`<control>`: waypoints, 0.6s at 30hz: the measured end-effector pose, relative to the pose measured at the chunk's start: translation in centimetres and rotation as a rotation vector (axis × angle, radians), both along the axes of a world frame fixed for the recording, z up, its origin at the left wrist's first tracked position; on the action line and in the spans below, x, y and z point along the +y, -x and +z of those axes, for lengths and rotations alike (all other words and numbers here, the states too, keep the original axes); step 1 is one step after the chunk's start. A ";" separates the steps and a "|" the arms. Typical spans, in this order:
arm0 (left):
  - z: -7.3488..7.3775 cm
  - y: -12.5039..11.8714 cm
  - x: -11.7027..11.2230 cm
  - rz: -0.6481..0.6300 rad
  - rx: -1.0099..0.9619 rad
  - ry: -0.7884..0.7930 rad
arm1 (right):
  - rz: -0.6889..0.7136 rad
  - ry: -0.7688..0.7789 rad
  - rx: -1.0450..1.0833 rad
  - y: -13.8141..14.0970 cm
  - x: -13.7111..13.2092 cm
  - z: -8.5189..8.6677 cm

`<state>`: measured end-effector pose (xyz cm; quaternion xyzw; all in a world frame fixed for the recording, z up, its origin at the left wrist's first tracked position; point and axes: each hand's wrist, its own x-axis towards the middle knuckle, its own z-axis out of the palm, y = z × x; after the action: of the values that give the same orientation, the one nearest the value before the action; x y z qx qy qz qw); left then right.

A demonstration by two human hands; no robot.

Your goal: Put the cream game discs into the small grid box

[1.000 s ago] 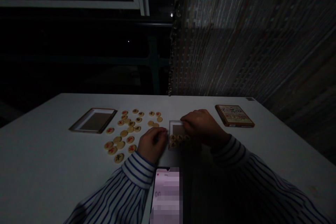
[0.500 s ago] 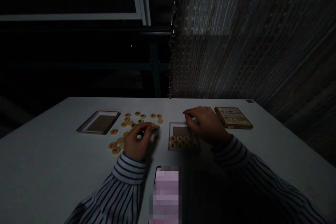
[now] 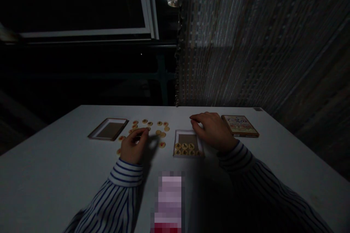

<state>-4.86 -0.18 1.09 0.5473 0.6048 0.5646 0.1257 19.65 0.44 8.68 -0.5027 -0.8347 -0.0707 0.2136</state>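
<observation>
My left hand (image 3: 133, 146) hovers over the scattered Chinese chess pieces (image 3: 162, 134), thumb and index finger pinched together. Whatever lies between those fingertips, if anything, I cannot make out. A red-marked piece (image 3: 162, 145) lies alone to the right of this hand, and other pieces are partly hidden behind it. My right hand (image 3: 213, 129) is held by the right side of a shallow open box (image 3: 187, 137), its fingers curled and thumb close to the index finger. Any small thing in it is hidden. Black-marked pieces (image 3: 185, 152) sit in rows along the box's near side.
A second shallow tray (image 3: 109, 130), with only its brown bottom showing, lies at the left. A printed box lid (image 3: 240, 125) rests beyond my right hand. A blurred-out phone-like object (image 3: 169, 200) is at the near edge. A bead curtain (image 3: 218, 43) hangs behind the white table (image 3: 68, 174).
My left hand has moved left, away from the box. The red-marked piece, blurred beside that hand before, now lies plainly on the table. My right hand has stayed by the box.
</observation>
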 end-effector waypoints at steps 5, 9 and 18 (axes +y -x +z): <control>1.0 2.0 -0.8 0.030 0.009 0.029 | -0.015 -0.002 -0.011 0.0 -0.1 0.2; 1.2 4.1 -1.1 0.112 -0.001 0.043 | -0.003 -0.008 0.001 0.0 0.0 -0.1; -0.8 7.3 -0.9 0.303 -0.024 -0.024 | 0.036 0.019 -0.009 0.5 0.4 -1.1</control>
<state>-12.18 -1.06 0.32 0.4446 0.6723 0.5906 0.0397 19.12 0.80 7.56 -0.4892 -0.8452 -0.0610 0.2063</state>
